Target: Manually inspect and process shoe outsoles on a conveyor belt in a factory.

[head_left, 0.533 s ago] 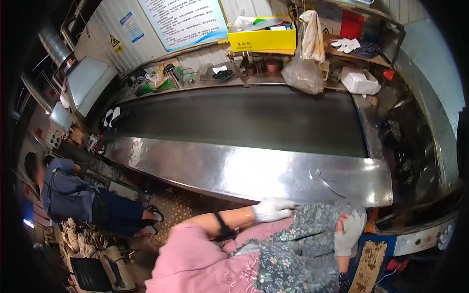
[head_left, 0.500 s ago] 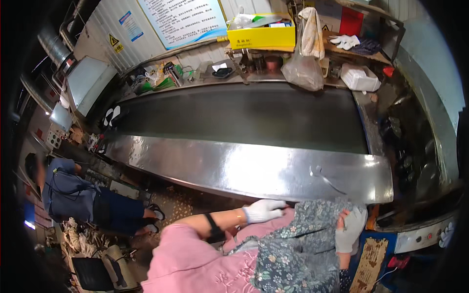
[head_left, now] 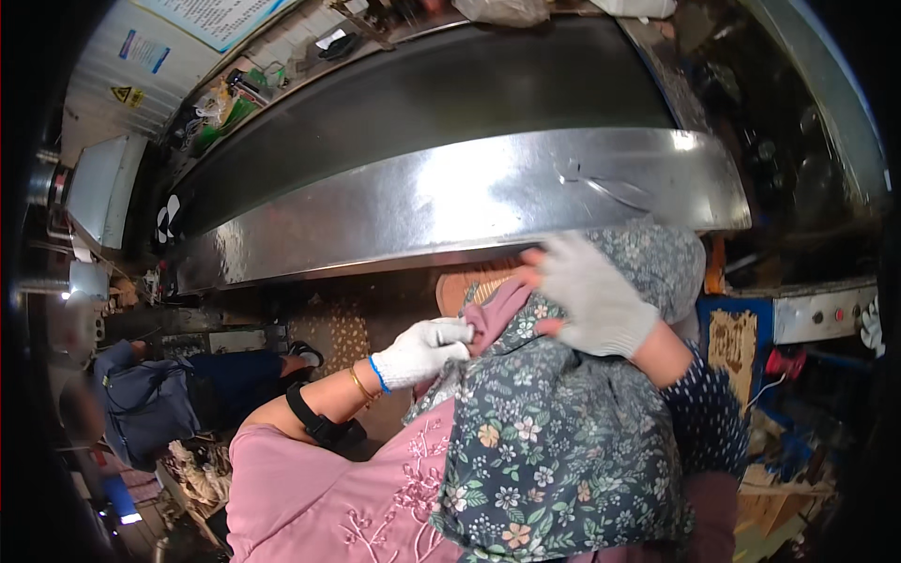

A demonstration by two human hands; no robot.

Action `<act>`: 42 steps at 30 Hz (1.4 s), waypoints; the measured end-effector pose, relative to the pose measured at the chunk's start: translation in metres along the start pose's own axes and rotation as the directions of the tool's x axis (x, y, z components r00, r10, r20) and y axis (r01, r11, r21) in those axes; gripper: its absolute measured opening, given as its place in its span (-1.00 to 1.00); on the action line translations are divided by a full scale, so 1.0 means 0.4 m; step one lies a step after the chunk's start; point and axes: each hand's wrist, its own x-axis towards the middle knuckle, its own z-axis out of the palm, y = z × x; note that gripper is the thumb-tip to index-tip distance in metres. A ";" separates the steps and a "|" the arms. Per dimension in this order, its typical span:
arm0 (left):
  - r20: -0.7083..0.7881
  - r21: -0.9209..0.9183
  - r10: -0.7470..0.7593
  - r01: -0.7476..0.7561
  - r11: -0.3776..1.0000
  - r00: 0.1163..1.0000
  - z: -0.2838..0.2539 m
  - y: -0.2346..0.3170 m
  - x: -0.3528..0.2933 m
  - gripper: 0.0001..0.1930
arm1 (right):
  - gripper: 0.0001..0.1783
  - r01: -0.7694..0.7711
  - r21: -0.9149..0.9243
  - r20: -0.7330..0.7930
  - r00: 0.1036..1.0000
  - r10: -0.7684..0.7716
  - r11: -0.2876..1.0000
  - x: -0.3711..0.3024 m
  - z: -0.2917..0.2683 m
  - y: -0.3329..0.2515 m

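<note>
On the pale wall at my upper left: a yellow sign with a black warning triangle, a small blue-and-white notice, and a large blue-edged poster, its print too small for me to read.

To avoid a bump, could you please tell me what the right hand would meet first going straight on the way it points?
The right hand points up and to the left in the picture, so probably the shiny metal ledge first; depth is unclear, so it might pass above.
</note>
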 end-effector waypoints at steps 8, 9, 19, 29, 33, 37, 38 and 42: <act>-0.174 0.698 -0.029 0.144 0.702 0.984 -0.030 0.052 -0.080 -0.67 | -0.73 0.182 0.191 -0.145 0.977 -0.156 0.965 -0.104 0.084 0.039; -0.197 0.486 -0.090 0.177 0.856 0.976 -0.029 0.020 -0.082 -0.68 | -0.73 0.023 0.178 0.039 0.999 -0.031 0.984 -0.128 0.080 0.023; 0.453 0.180 0.314 -0.431 0.884 0.834 0.003 0.147 -0.057 -0.74 | -0.52 0.122 0.303 0.175 0.968 -0.181 0.945 0.041 0.092 -0.010; 0.113 0.361 0.001 -0.042 0.932 0.994 0.011 0.008 -0.023 -0.80 | -0.78 -0.284 0.426 0.493 0.869 0.043 0.859 -0.079 0.084 -0.075; 0.176 0.649 0.041 -0.148 0.746 0.984 0.010 0.016 0.032 -0.65 | -0.77 -0.250 0.435 0.415 0.908 0.054 0.865 -0.082 0.098 -0.082; -0.067 0.689 0.045 0.014 0.724 0.997 0.015 0.031 0.064 -0.41 | -0.77 -0.189 0.458 0.425 0.905 -0.027 0.869 -0.093 0.119 -0.071; -0.117 0.457 0.116 -0.050 0.888 0.986 0.015 0.029 0.069 -0.37 | -0.77 -0.141 0.459 0.393 0.918 -0.058 0.877 -0.094 0.122 -0.071; -0.075 0.012 -0.099 0.100 0.995 0.992 0.015 0.086 0.076 -0.23 | -0.77 -0.101 0.406 0.416 0.905 -0.085 0.909 -0.085 0.122 -0.078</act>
